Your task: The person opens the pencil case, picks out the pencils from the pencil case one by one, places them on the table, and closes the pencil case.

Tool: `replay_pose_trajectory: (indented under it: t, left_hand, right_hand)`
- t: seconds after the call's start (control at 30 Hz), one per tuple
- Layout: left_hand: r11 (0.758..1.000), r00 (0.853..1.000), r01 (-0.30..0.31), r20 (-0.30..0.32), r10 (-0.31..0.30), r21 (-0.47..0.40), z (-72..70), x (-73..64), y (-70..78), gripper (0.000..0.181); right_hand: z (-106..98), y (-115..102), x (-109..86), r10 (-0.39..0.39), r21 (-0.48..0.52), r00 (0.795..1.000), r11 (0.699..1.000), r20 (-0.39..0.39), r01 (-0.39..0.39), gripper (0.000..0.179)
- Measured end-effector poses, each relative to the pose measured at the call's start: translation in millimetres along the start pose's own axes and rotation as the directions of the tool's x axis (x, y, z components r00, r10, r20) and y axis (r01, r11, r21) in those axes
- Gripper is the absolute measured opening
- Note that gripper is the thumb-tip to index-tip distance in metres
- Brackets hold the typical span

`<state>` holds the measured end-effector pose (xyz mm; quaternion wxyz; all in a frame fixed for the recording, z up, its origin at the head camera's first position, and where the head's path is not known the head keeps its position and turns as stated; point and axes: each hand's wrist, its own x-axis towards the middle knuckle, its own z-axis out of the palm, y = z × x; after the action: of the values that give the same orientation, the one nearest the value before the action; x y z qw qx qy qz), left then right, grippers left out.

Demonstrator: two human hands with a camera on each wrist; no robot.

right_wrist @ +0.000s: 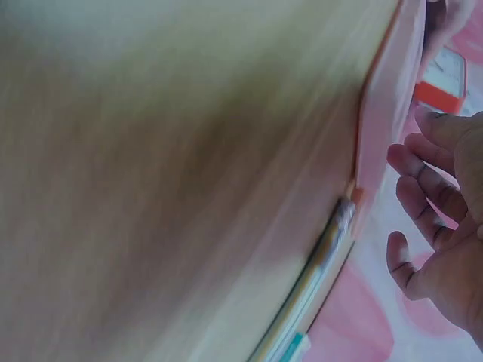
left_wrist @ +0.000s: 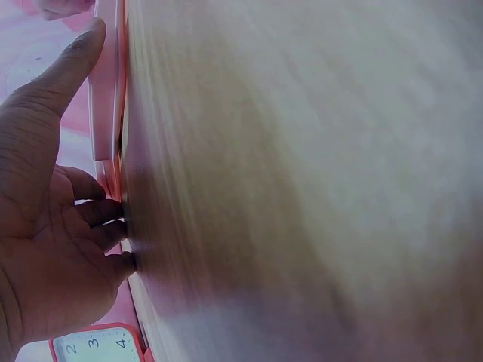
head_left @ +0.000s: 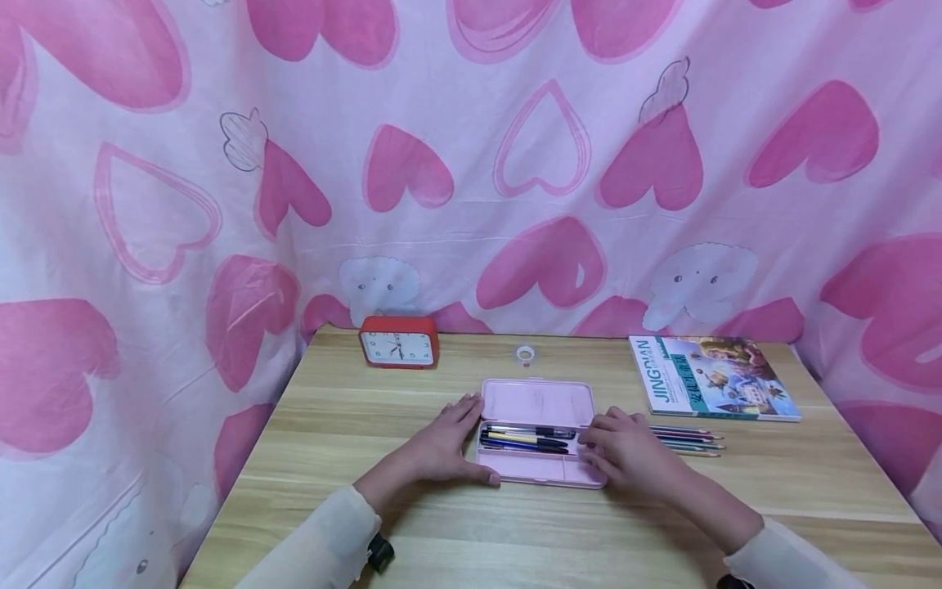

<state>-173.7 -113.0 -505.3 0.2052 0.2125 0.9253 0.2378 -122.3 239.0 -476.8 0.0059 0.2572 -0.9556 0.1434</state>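
Note:
A pink pencil case lies with its lid folded back, away from the person. Several pens rest in its upper compartment; the front compartments look bare. My left hand braces the case's left end, thumb by the front corner and fingers by the hinge side. In the left wrist view, that thumb lies along the case wall. Over the right end hovers my right hand, its fingers loosely bent. The right wrist view shows nothing between those fingers.
Several coloured pencils lie just right of the case, partly behind the right hand. A magazine is at the back right, a small tape roll behind the case, and a red alarm clock at the back left. A heart-patterned curtain hangs behind the table.

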Motion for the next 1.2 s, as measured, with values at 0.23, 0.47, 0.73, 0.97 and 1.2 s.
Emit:
replay_pose_trajectory:
  t: [0.23, 0.47, 0.73, 0.97, 1.2]
  left_hand:
    - [1.000, 1.000, 0.000, 0.004, 0.000, -0.007, -0.7, -1.0, 0.8, 0.138]
    - [1.000, 1.000, -0.024, 0.004, 0.024, 0.017, -3.3, -2.4, 1.3, 0.138]
    - [1.000, 1.000, -0.024, 0.001, 0.024, 0.020, -2.8, -2.1, 1.8, 0.137]
    - [0.999, 1.000, -0.020, 0.003, 0.020, 0.026, -3.1, -2.5, 2.6, 0.137]
    - [0.999, 1.000, -0.025, 0.005, 0.025, 0.034, -3.3, -4.4, 4.1, 0.136]
  right_hand:
    - [14, -6, 2.0, -0.006, 0.002, 1.000, 1.000, 0.024, 0.006, 0.015]
    - [19, -6, 5.1, 0.022, 0.006, 1.000, 1.000, 0.015, -0.022, 0.022]
    - [21, -5, 7.3, 0.061, 0.024, 0.998, 0.998, 0.030, -0.062, 0.018]
    - [17, -4, 9.8, 0.079, 0.079, 0.996, 0.993, 0.044, -0.082, 0.017]
    - [16, -8, 13.8, 0.070, 0.111, 0.996, 0.991, 0.048, -0.075, 0.017]
